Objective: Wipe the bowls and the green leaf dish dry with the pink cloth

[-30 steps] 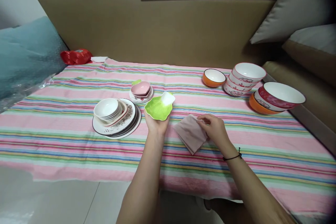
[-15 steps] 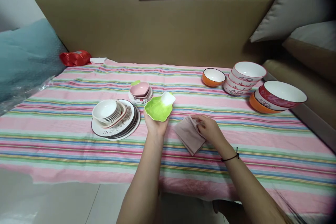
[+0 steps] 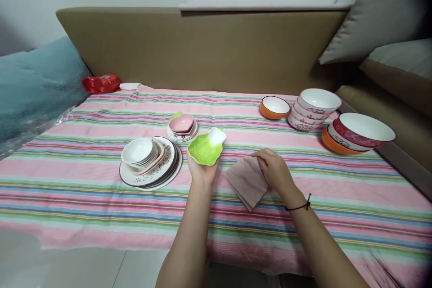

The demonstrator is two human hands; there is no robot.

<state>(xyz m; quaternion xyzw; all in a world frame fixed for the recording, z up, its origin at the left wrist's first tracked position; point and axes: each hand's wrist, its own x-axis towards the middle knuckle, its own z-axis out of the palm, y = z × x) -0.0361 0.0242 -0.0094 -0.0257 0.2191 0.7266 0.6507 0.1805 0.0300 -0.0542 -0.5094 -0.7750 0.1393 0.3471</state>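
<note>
My left hand (image 3: pixel 202 173) holds up a green leaf-shaped dish (image 3: pixel 205 149) with a white end, its hollow side facing me. The palm and fingers support it from below, and the fingers behind it are mostly hidden. To the right, my right hand (image 3: pixel 275 171) pinches the edge of a folded dusty-pink cloth (image 3: pixel 248 181). The cloth hangs down toward the striped tablecloth; whether its lower corner touches is unclear. Dish and cloth are apart. Just left of the green dish, a pink dish (image 3: pixel 181 123) sits on small white plates (image 3: pixel 192 135).
At left, small white bowls (image 3: pixel 137 150) rest on stacked plates (image 3: pixel 130 179). On the right stand an orange bowl (image 3: pixel 270 112), stacked white bowls (image 3: pixel 305 121) and a large red-rimmed bowl (image 3: pixel 367 137). A red package (image 3: pixel 101 84) lies at the far left, before the brown backrest (image 3: pixel 209 51).
My right hand has lifted the cloth's edge a little and spread the cloth wider. The left hand still holds the green dish. The whole view has shifted slightly, with things lower in the picture.
</note>
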